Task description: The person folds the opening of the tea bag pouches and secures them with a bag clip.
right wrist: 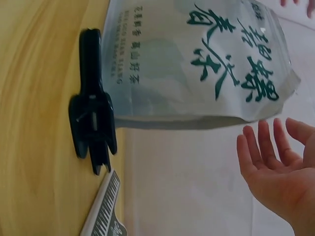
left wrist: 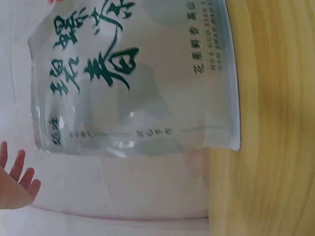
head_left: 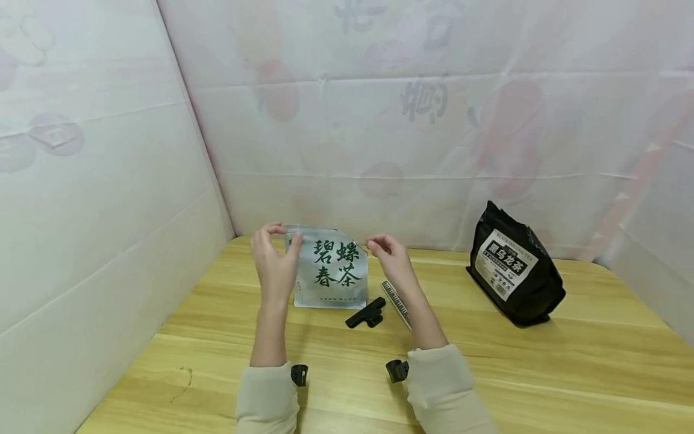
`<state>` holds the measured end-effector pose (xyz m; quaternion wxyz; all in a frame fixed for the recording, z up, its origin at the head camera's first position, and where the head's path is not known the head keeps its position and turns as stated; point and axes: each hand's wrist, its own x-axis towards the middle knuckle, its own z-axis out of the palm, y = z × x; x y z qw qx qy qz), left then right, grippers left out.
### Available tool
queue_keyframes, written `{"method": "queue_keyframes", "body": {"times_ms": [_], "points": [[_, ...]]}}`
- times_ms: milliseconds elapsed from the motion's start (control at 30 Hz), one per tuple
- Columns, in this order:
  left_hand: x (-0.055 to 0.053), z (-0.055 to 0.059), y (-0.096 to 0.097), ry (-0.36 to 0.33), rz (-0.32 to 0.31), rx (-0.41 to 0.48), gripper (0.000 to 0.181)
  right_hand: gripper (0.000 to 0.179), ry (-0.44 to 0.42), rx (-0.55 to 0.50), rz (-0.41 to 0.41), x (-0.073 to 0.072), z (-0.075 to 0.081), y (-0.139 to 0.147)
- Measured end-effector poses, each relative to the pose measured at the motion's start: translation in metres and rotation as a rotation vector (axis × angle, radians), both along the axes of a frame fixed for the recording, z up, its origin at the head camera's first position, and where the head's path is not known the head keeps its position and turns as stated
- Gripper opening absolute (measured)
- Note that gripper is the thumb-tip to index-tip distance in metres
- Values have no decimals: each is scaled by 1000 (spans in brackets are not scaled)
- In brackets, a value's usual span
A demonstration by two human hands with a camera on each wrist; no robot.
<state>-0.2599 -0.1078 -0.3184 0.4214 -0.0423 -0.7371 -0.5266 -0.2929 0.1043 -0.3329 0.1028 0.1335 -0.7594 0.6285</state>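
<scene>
A pale silver-green tea pouch (head_left: 332, 271) with dark green characters stands upright on the table, its top corner on the right slanted. My left hand (head_left: 275, 262) is beside the pouch's upper left edge, its fingers apart from the pouch in the left wrist view. By the slanted corner is my right hand (right wrist: 280, 164), fingers loosely bent and holding nothing. In front of the pouch's lower right lies a black clip (head_left: 367, 313). A flat strip with a black-and-white piano-key pattern (head_left: 397, 303) lies beside it, partly behind my right forearm.
A black oolong tea bag (head_left: 515, 271) with a white label leans at the right of the wooden table (head_left: 585, 367). Pale printed cloth (head_left: 347, 132) hangs close behind the table and along its sides. Black wrist cameras sit at both sleeves.
</scene>
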Motion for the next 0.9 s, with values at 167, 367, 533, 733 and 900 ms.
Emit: {"method": "queue_keyframes", "body": {"times_ms": [167, 367, 533, 733, 900], "points": [[1, 5, 13, 77, -20, -74, 30, 24, 45, -33, 31, -2, -3, -5], [-4, 6, 27, 141, -57, -161, 32, 28, 39, -35, 37, -2, -4, -6], [-11, 8, 39, 150, -106, -235, 32, 31, 29, -33, 59, -3, -6, -7], [-19, 12, 52, 56, -83, -402, 42, 33, 7, -10, 62, -3, -7, -6], [-27, 10, 55, 7, 39, -612, 49, 33, -8, 19, 58, -1, -8, -8]]}}
